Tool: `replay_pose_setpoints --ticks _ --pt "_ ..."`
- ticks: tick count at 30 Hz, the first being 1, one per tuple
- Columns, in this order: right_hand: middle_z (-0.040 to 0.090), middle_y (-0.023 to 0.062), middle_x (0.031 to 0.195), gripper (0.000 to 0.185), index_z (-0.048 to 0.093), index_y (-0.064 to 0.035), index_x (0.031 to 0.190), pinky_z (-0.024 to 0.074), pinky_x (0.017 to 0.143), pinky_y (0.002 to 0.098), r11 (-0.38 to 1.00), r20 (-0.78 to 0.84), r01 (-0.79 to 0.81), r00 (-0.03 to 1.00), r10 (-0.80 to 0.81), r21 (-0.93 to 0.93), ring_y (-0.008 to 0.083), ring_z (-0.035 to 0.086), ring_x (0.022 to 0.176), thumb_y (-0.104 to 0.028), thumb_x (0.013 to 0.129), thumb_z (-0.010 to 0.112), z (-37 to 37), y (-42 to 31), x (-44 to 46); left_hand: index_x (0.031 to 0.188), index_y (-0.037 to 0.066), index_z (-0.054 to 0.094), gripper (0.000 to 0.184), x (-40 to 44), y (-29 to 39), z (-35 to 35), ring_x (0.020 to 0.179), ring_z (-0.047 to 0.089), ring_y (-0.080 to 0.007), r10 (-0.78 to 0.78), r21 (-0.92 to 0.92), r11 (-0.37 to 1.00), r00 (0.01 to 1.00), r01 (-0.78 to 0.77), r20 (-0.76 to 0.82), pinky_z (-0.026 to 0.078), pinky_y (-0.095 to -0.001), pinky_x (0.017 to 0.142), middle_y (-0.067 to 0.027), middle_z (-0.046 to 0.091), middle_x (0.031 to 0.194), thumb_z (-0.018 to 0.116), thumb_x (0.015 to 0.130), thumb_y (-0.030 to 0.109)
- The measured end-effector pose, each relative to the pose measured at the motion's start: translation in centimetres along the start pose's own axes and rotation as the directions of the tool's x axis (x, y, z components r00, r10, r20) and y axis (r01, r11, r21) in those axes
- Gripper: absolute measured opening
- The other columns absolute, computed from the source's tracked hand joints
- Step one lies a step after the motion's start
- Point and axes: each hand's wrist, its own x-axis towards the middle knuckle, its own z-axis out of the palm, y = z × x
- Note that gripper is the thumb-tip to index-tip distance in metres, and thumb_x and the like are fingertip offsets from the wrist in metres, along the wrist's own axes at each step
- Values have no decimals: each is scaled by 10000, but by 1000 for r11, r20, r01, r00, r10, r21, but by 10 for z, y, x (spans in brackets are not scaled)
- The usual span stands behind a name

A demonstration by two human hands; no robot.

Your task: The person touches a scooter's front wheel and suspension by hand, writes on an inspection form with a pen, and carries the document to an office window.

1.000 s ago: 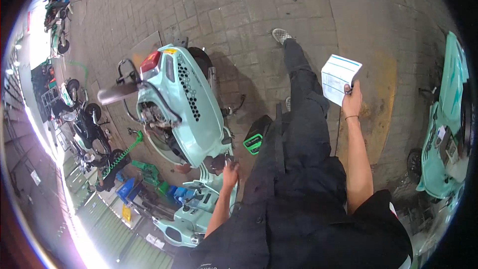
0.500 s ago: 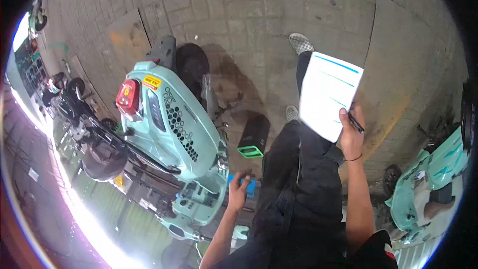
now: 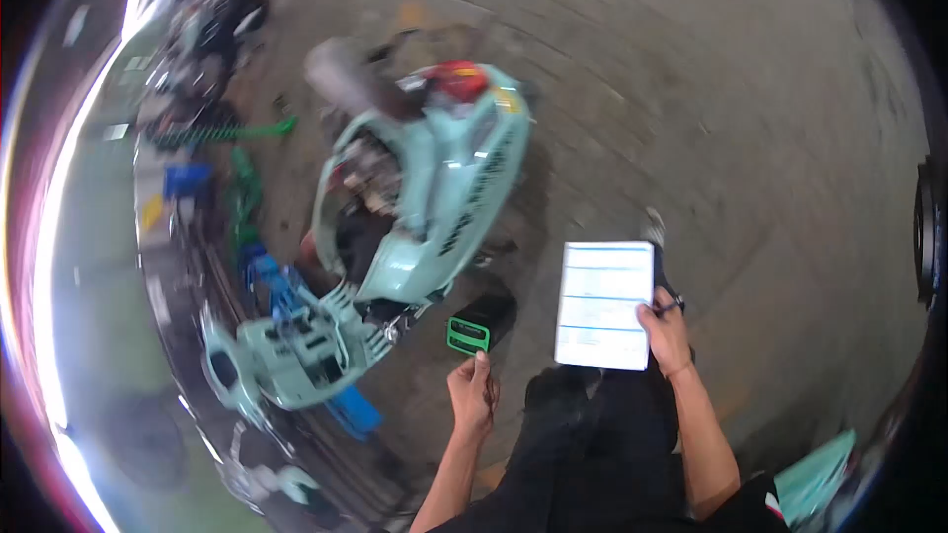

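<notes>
My right hand [image 3: 671,336] grips a white printed form [image 3: 604,306] with blue lines, its thumb lying on the right edge of the sheet. A dark pen [image 3: 674,305] sticks out from between the same fingers. The writing is too small to read. My left hand [image 3: 474,395] hangs over the floor with fingers curled in, and nothing shows in it. Just beyond it in view is a black battery-like box [image 3: 468,334] with a bright green end; contact between them is not visible. To the left stands a mint-green scooter [image 3: 484,178], its body open on one side.
A blue object [image 3: 353,412] lies beside the scooter's front end. More motorbikes [image 3: 212,35] stand at the upper left, blurred. Part of another mint-green vehicle [image 3: 818,469] shows at the lower right. Paved floor [image 3: 691,109] stretches ahead.
The view has turned, so the scooter sits further right and shows its open side. The form has come lower and nearer upright. My left hand's fingers have gone from spread to curled.
</notes>
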Motion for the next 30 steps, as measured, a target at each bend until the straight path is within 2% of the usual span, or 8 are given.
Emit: replay_pose_setpoints --ticks 4,8,10,11,16,20,23,30 --pt "700 123 1081 225 612 49 1152 475 946 339 977 129 201 973 -192 -65 198 634 1024 -21 941 577 71 10 -47 608 135 432 461 -58 -85 -136 479 266 -44 1 -311 945 955 -98 -297 162 -284 460 66 383 558 704 978 172" --pt "701 154 1115 247 600 65 1172 469 967 339 851 417 395 877 -237 -347 218 640 1079 5 933 594 188 28 -105 743 52 567 212 -131 -203 -262 609 510 -108 -6 -390 890 849 -237 -529 391 -289 543 1 533 673 768 803 28" --pt "686 142 1073 214 601 52 1139 477 930 328 810 610 443 781 -138 -384 210 634 1028 -8 933 617 264 41 -136 1023 -18 646 226 -181 -203 -306 962 608 -176 32 -333 865 703 -376 -711 475 -343 843 -77 659 1009 735 816 -36" --pt "669 124 1047 208 598 43 1134 477 917 320 782 717 508 687 -115 -361 190 618 1002 -13 935 625 305 51 -154 1296 -7 569 480 -196 -243 -341 1169 564 -228 70 -321 884 773 -341 -630 446 -387 993 -100 631 1203 731 845 23" --pt "558 6 921 166 560 2 1060 455 823 306 934 984 319 125 130 -163 105 502 905 -122 1002 656 482 8 -310 1404 -9 458 534 -249 -307 -436 1236 550 -253 -53 -412 883 824 -224 -563 461 -382 1038 -143 600 1291 681 995 250" --pt "460 -26 822 224 548 -20 943 396 700 297 871 984 482 -87 157 -97 86 413 796 -197 1024 659 569 0 -372 1474 -84 368 666 -258 -279 -462 1168 611 -273 -306 -680 421 612 -601 -729 474 -420 1035 -181 622 1295 617 1038 353" --pt "429 -26 797 257 513 -29 923 390 686 301 889 975 450 -144 169 -88 90 395 773 -213 1026 660 631 14 -393 1503 -87 318 676 -265 -264 -519 1192 591 -263 -78 -605 351 621 -715 -780 462 -420 1038 -173 608 1304 614 1039 305" --pt "491 -9 809 182 496 -26 998 380 686 275 920 960 372 -281 -14 122 61 420 792 -135 1031 637 785 -1 -441 1450 -56 359 691 -224 -203 -693 1218 587 -278 212 -100 629 294 -771 -932 448 -392 1049 -233 591 1311 737 879 35"
